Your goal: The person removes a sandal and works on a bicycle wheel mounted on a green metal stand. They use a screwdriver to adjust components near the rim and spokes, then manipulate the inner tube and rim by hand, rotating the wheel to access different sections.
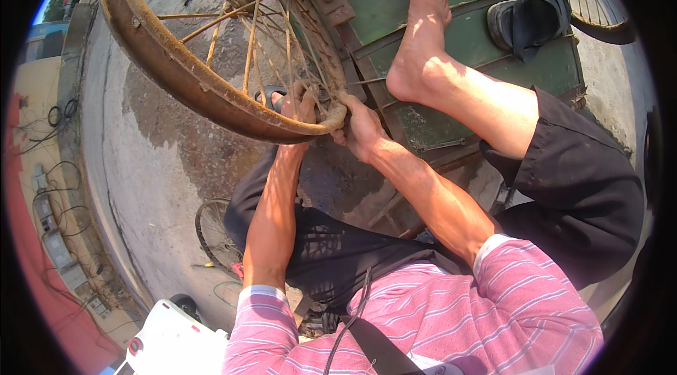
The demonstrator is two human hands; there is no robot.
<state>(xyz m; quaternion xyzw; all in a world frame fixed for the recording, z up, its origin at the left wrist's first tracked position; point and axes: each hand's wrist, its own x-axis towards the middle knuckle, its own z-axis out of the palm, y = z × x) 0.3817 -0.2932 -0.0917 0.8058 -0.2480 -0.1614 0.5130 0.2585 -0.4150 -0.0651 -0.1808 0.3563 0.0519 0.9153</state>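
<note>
A rusty, mud-caked spoked wheel [166, 82] without a tyre stands upright against a green slatted panel [486, 65]. My right hand [361, 125] is closed around the near end of its rim, fingers partly hidden behind the metal. Just left of it, my left hand [302, 103] reaches past the rim in among the lower spokes [250, 51]. Its fingers are bent together there, and what they hold is hidden by the spokes. Both forearms come up from below, close to each other.
My bare foot [427, 44] rests on the green panel, with a dark sandal [532, 19] beside it. Another spoked wheel with a tyre [603, 26] is at the top right. A tyred wheel [211, 230] lies low at the left. Power strips [60, 251] and cables line the left edge.
</note>
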